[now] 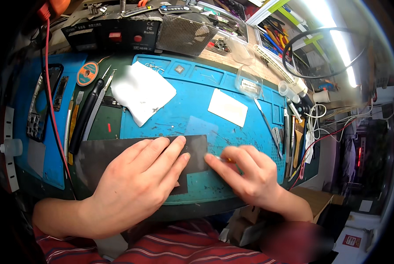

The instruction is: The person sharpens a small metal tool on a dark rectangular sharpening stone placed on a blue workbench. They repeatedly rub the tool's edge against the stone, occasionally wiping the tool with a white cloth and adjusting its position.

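My left hand (139, 171) lies flat with its fingers stretched over a dark grey sheet (100, 154) that looks like sandpaper. Under its thumb a small tan corner shows. At the sheet's right edge, my right hand (252, 176) is closed, its index finger touching that edge. A small orange and pale bit shows between its fingers, too little to name. Both hands work over the front of a blue repair mat (192, 101). Beyond them lie a folded white cloth (146, 92) and a cream-coloured pad (228, 108).
To the left are a black-handled tool (89, 114), a solder spool (88, 73) and a phone frame (43, 101). A red cable (51, 88) hangs down there. Tweezers (269, 127) and several hand tools line the right. A black box unit (113, 35) stands behind.
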`<state>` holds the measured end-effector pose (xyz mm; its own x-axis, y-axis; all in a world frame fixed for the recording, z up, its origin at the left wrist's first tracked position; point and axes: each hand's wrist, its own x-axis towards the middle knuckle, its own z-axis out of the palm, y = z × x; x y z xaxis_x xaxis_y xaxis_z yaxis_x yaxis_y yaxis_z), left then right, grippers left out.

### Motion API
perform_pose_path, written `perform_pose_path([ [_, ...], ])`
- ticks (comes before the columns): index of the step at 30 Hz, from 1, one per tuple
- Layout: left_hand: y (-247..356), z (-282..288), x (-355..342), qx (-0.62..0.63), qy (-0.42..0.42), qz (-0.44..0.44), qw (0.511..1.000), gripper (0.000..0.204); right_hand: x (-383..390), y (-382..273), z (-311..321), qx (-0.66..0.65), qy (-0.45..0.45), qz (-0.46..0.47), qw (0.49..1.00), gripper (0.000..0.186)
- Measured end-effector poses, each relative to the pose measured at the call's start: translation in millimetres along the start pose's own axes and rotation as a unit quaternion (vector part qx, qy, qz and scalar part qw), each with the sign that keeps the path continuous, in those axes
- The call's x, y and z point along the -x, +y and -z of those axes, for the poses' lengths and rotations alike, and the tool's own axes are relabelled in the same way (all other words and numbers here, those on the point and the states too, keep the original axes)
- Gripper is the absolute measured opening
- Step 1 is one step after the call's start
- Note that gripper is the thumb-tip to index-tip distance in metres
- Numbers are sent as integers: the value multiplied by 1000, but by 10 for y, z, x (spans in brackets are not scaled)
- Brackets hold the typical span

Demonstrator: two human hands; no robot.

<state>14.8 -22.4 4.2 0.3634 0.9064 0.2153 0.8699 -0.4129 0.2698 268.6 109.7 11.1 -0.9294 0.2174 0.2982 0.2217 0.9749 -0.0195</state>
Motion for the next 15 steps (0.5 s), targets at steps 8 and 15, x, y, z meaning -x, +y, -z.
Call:
perform_pose_path([
  [8, 13, 5, -3, 5, -4, 1, 1000, 58, 55, -29, 40, -5, -11, 0, 1000, 46],
  [15, -1, 9, -5, 6, -2, 2, 1000, 59, 102, -97, 29, -3, 8, -1, 1000, 45],
])
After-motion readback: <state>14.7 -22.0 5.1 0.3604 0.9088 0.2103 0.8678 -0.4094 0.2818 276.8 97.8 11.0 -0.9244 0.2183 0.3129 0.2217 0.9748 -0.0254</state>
